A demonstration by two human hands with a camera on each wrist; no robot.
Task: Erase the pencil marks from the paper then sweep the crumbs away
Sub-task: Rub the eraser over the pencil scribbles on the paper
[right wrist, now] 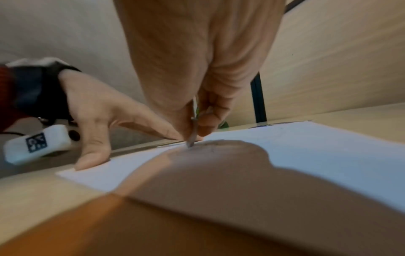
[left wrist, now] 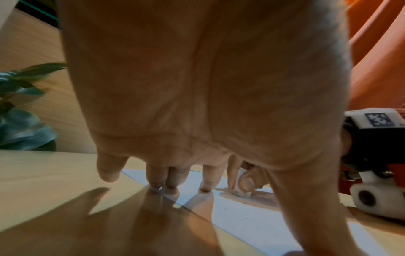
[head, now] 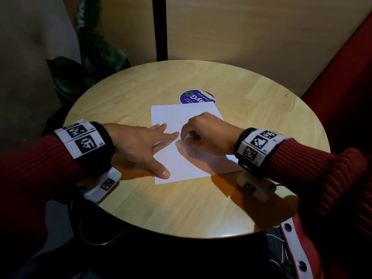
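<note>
- The right hand (head: pixel 209 133) has its fingers curled down and pinches a small white eraser (left wrist: pixel 242 193), seen best from the left wrist, where its lower end touches the paper (head: pixel 201 164). The upright pinch looks meant to put the fingertips' force straight onto the rubbing end.
- From the right wrist, the thing in the pinch looks thin and grey, with a bit of green behind it; blur keeps me from saying more.
- The left hand (head: pixel 141 146) lies flat with fingers straight and spread, holding nothing. Its fingertips (left wrist: pixel 206 188) and thumb press the paper's left part. I judge this is to stop the sheet sliding or creasing under the rubbing.
- The two hands are close, the left forefinger nearly reaching the right hand's fingers, so the sheet is pinned just beside the spot being worked.
- The paper lies on the round table (head: pixel 181 208), its far edge overlapping a purple sticker (head: pixel 191 97).
- Faint pencil marks (head: pixel 196 152) remain near the right hand, and small dark specks dot the sheet, so erasing seems unfinished and sweeping not yet begun.
</note>
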